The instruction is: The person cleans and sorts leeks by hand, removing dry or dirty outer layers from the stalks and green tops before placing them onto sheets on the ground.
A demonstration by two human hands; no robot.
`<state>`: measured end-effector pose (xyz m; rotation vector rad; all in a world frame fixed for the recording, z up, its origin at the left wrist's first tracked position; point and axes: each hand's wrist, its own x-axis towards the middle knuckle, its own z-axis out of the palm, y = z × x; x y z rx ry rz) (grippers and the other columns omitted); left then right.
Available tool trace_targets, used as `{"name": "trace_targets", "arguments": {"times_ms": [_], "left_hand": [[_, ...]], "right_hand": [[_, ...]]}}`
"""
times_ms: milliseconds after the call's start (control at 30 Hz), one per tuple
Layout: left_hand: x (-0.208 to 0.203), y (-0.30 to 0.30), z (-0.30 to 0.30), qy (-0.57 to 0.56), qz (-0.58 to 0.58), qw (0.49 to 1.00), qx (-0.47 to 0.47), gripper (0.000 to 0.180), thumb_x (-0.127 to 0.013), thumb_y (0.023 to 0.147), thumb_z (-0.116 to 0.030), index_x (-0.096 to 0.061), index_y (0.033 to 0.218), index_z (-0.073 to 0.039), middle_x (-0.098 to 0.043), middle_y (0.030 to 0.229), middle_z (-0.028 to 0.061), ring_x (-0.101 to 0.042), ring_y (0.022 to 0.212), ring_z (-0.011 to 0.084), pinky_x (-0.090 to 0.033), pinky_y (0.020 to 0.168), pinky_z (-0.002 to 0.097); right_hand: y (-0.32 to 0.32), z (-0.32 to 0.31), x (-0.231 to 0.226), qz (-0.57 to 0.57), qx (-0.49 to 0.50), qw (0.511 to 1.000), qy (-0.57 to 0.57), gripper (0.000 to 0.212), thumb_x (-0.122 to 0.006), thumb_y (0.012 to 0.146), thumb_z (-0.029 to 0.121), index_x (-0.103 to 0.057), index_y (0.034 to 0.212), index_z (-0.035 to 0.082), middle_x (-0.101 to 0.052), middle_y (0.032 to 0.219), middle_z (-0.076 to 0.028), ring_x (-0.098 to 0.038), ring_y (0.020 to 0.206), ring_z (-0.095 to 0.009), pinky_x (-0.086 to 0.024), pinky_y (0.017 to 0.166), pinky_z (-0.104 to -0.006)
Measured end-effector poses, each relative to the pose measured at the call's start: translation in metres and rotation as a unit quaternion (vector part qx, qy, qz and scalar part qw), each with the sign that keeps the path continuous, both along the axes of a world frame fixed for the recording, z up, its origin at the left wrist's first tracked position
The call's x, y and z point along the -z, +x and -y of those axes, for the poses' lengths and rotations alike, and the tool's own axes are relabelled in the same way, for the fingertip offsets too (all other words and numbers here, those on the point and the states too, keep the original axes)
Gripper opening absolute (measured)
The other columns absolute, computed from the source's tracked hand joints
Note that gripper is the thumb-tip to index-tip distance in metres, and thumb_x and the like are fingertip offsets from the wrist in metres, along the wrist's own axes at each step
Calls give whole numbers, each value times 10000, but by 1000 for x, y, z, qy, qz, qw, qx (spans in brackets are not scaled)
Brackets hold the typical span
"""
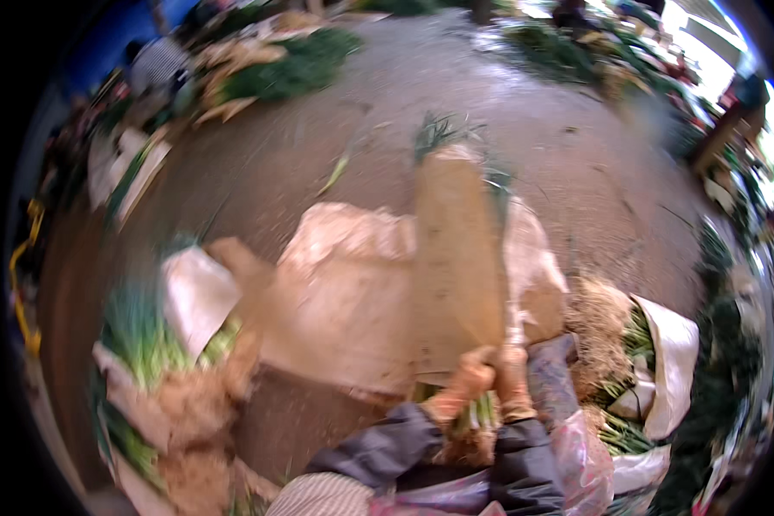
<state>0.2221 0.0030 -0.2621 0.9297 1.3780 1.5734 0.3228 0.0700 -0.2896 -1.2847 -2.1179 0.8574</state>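
Note:
In front of me lies a long bundle of green onions, its leafy tops [435,133] poking out at the far end and its pale stalks [477,414] and roots showing near my lap. A tan sheet wrapper [458,258] is folded around it. My left hand [470,377], in an orange-tan glove, is closed on the wrapper's near end. Right beside it my gloved right hand [513,378] grips the wrapper's right edge; its fingers are slightly blurred. Under the bundle spreads a larger creased tan sheet [344,301].
Root-heavy green onion bundles [146,335] lie at my left beside a white wrapper [199,292]. More onions [636,335] with a white wrapper [669,365] are at my right. Leafy piles [292,69] stand across the brown floor [387,95]. A person [159,69] is at the far left.

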Motion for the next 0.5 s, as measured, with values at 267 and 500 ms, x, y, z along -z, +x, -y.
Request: {"name": "trace_targets", "arguments": {"times_ms": [267, 500], "left_hand": [[62, 56, 10, -34, -41, 999, -2, 260, -572, 903, -150, -557, 1153, -81, -637, 962, 190, -642, 885, 341, -509, 746, 398], [90, -2, 74, 23, -243, 968, 49, 624, -580, 855, -230, -370, 1413, -47, -436, 1393, 247, -436, 1296, 366, -375, 1054, 429]], "right_hand": [[32, -13, -15, -101, 51, 895, -432, 512, -530, 949, 500, -633, 1084, 18, -628, 957, -52, -554, 843, -156, -461, 752, -332], [-19, -10, 8, -239, 173, 859, -418, 549, -513, 970, 456, -614, 1098, -68, -659, 963, -128, -618, 841, -245, -524, 829, -364]]}}
